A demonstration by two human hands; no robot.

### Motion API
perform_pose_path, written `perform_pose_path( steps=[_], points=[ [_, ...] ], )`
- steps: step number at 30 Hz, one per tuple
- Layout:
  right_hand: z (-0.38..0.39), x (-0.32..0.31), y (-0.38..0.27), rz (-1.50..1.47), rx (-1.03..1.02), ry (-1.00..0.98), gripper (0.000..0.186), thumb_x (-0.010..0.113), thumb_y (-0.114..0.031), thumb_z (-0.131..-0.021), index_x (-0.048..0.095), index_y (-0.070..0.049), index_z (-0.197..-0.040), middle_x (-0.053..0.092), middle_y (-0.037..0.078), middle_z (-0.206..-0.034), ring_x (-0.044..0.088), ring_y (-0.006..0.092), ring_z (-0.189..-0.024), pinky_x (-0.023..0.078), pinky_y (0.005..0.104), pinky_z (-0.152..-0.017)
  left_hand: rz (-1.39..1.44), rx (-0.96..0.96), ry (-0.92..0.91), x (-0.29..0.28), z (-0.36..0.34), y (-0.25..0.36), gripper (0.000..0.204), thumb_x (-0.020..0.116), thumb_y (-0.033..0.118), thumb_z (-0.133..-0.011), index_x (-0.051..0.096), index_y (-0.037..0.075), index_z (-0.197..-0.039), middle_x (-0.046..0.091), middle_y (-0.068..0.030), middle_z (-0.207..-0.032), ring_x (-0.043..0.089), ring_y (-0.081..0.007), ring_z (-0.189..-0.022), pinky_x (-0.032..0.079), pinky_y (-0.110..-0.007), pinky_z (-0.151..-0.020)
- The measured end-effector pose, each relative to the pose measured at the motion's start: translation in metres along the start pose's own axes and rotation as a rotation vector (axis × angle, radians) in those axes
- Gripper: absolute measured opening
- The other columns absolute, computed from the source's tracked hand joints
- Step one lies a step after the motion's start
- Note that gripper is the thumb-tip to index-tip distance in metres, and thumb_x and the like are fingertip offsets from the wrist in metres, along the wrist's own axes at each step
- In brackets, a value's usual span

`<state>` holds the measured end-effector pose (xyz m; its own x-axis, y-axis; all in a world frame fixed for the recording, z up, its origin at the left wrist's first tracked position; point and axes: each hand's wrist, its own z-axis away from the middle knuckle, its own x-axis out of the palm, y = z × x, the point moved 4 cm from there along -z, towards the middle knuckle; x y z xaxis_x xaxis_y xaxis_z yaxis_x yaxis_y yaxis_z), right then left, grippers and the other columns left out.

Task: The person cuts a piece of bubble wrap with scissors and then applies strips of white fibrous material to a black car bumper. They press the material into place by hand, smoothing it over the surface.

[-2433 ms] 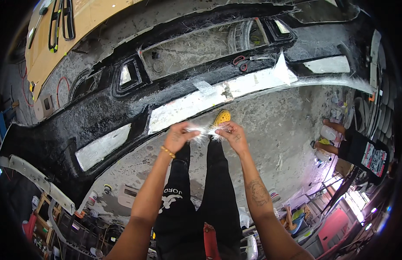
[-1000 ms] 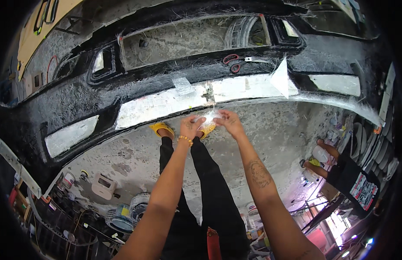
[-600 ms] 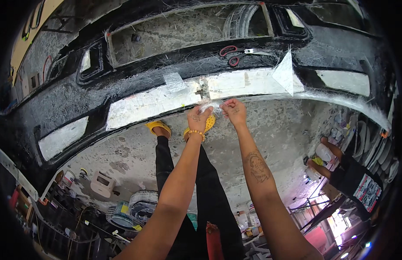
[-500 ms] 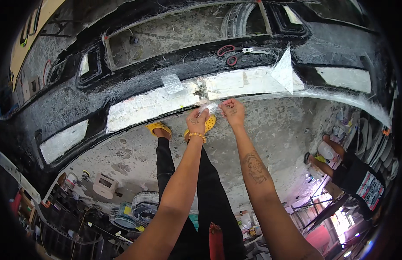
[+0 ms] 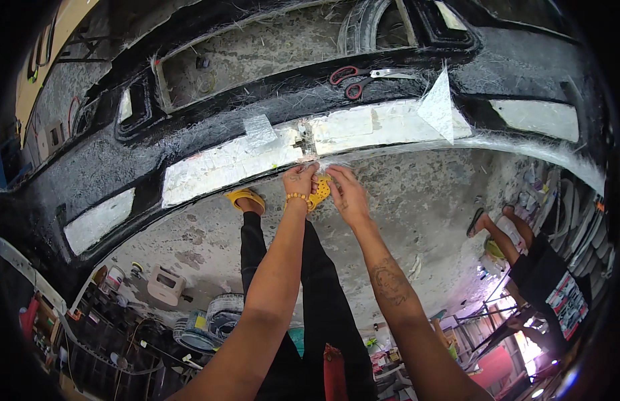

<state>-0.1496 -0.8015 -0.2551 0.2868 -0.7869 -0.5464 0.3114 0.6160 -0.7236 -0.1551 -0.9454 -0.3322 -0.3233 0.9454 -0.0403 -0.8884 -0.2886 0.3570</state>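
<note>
A long black moulded panel (image 5: 209, 137), like a vehicle bumper, curves across in front of me with pale patches along its near side. At its near edge, close to the middle, my left hand (image 5: 301, 180) is closed, thumb and fingers pinching a wispy white glass-fibre strip (image 5: 335, 159). Just right of it, my right hand (image 5: 348, 195) has bent fingers at the fibres, its thumb apart from them. More fibre lies along the edge to the right. Scissors (image 5: 363, 81) with red and black handles lie on the panel above a triangular fibre mat piece (image 5: 438, 110).
A small square mat piece (image 5: 260, 129) rests on the panel's left patch. My feet in yellow clogs (image 5: 245, 198) stand on the worn concrete floor (image 5: 403, 214). A beige stool (image 5: 167, 286) is behind at left. Another person (image 5: 547, 287) is at right, near stacked panels (image 5: 580, 220).
My right hand has shifted slightly left and down, its thumb and fingers parting from a pinch. My left hand stays at the edge. The person at right has moved their arms and legs.
</note>
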Motion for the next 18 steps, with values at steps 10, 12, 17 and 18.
perform_pose_path(
  steps=[10, 12, 17, 18],
  points=[
    [-0.025, 0.01, 0.016, 0.243, 0.05, -0.149, 0.038, 0.053, -0.008, -0.092, 0.057, -0.008, -0.129, 0.058, 0.012, -0.132, 0.062, 0.0361, -0.108, 0.052, 0.0444, -0.09, 0.015, -0.075, 0.023, 0.0, -0.01, -0.004, 0.017, 0.078, 0.012, -0.08, 0.063, 0.004, -0.079, 0.06, -0.003, -0.059, 0.052, -0.0113, -0.041, 0.041, -0.026, -0.037],
    [-0.025, 0.011, 0.016, 0.249, 0.051, -0.144, 0.037, 0.053, -0.009, -0.092, 0.057, -0.008, -0.129, 0.058, 0.012, -0.133, 0.062, 0.0362, -0.109, 0.052, 0.0449, -0.09, 0.056, -0.092, 0.02, 0.0, -0.012, -0.002, 0.017, 0.078, 0.011, -0.08, 0.063, 0.003, -0.079, 0.06, -0.003, -0.059, 0.052, -0.0118, -0.042, 0.041, -0.026, -0.037],
    [-0.024, 0.014, 0.02, 0.308, 0.042, -0.153, 0.036, 0.053, -0.01, -0.092, 0.056, -0.007, -0.128, 0.057, 0.013, -0.133, 0.062, 0.038, -0.106, 0.053, 0.0469, -0.088, 0.025, -0.151, 0.07, 0.005, -0.012, 0.001, 0.015, 0.077, 0.01, -0.081, 0.064, 0.003, -0.078, 0.061, -0.0039, -0.06, 0.054, -0.0133, -0.043, 0.042, -0.028, -0.036],
    [-0.025, 0.014, 0.021, 0.301, 0.063, -0.172, 0.036, 0.053, -0.01, -0.092, 0.056, -0.007, -0.128, 0.057, 0.013, -0.133, 0.062, 0.0381, -0.107, 0.053, 0.047, -0.088, 0.018, -0.157, 0.078, 0.005, -0.013, 0.002, 0.015, 0.077, 0.01, -0.081, 0.064, 0.003, -0.077, 0.061, -0.0042, -0.06, 0.054, -0.0136, -0.043, 0.042, -0.028, -0.037]
  ],
)
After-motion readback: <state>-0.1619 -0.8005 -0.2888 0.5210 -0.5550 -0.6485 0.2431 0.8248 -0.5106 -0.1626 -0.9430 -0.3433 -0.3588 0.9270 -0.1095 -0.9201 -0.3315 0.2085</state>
